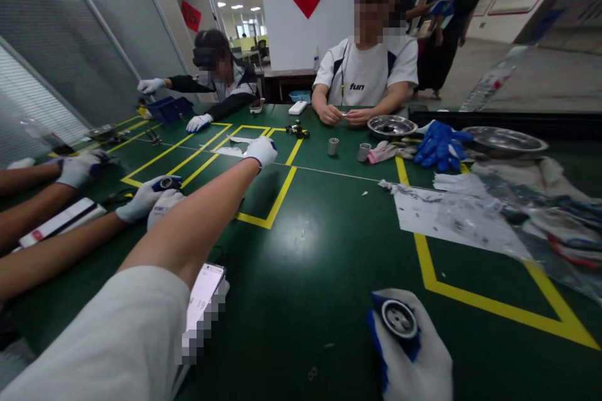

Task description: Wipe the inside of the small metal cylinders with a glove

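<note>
The right hand point(410, 354), in a white glove with blue trim, was seen low and near, just above the green table point(329, 276). Its fingers were closed around a round metal part point(399, 318), which was held with its open face turned up towards the camera. The left hand point(261, 151), gloved likewise, was stretched far out across the table at the end of a bare forearm. It was shown from the back with the fingers curled downward, and whether anything was gripped in it could not be told. A white sheet point(234, 151) lay just beside that hand, inside a box marked in yellow tape point(277, 200). A phone point(205, 291) was laid on the table under the left arm. To the left, a co-worker's gloved hand point(143, 199) was closed on a small dark piece point(167, 183). Farther off, two grey cylinders point(332, 146) stood near a steel bowl point(392, 126), and blue gloves point(441, 144) were heaped beside it. Paper point(423, 210) strewn with small bits was spread at the right. A person in a white shirt point(364, 78) was seated opposite, hands together at the table's edge.
</note>
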`<state>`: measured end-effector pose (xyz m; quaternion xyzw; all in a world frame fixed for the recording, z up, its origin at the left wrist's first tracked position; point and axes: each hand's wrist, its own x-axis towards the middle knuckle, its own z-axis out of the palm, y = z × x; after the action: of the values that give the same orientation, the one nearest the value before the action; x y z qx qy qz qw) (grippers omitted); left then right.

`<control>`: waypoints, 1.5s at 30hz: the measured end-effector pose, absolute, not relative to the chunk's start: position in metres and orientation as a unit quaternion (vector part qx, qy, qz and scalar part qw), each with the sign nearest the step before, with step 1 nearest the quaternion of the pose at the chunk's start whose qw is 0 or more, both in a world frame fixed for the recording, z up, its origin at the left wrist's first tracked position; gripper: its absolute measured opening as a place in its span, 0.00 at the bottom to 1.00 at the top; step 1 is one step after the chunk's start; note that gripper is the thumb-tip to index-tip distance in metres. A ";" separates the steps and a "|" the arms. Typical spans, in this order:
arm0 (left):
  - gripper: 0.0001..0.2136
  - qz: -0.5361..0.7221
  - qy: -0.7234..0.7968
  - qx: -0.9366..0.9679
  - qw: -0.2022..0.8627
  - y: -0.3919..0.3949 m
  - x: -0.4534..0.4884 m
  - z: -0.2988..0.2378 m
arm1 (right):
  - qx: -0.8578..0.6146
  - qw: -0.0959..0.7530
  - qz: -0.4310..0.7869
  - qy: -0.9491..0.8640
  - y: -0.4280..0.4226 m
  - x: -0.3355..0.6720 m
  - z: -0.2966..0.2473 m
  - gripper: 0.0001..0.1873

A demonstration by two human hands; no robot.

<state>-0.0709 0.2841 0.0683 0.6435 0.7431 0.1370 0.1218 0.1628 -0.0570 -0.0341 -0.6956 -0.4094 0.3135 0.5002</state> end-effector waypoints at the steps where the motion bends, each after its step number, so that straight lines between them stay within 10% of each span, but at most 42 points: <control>1: 0.17 0.162 0.720 0.659 0.144 0.276 -0.055 0.074 | -0.684 0.514 0.318 -0.409 -0.056 0.164 -0.035 0.17; 6: 0.05 0.287 0.583 0.708 0.277 0.214 0.024 0.100 | -0.586 0.577 0.304 -0.481 -0.041 0.173 -0.042 0.09; 17: 0.13 0.398 0.398 0.635 0.529 0.047 0.039 0.084 | -0.552 0.623 0.266 -0.486 -0.038 0.158 -0.036 0.04; 45: 0.04 0.323 0.466 0.743 0.357 -0.020 0.006 0.062 | -0.376 0.481 0.361 -0.705 -0.021 0.181 -0.009 0.09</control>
<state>0.0056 -0.0200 0.0619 0.7426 0.4658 0.3225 0.3571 0.1812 -0.0209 -0.0090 -0.3762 -0.7050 0.3605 0.4810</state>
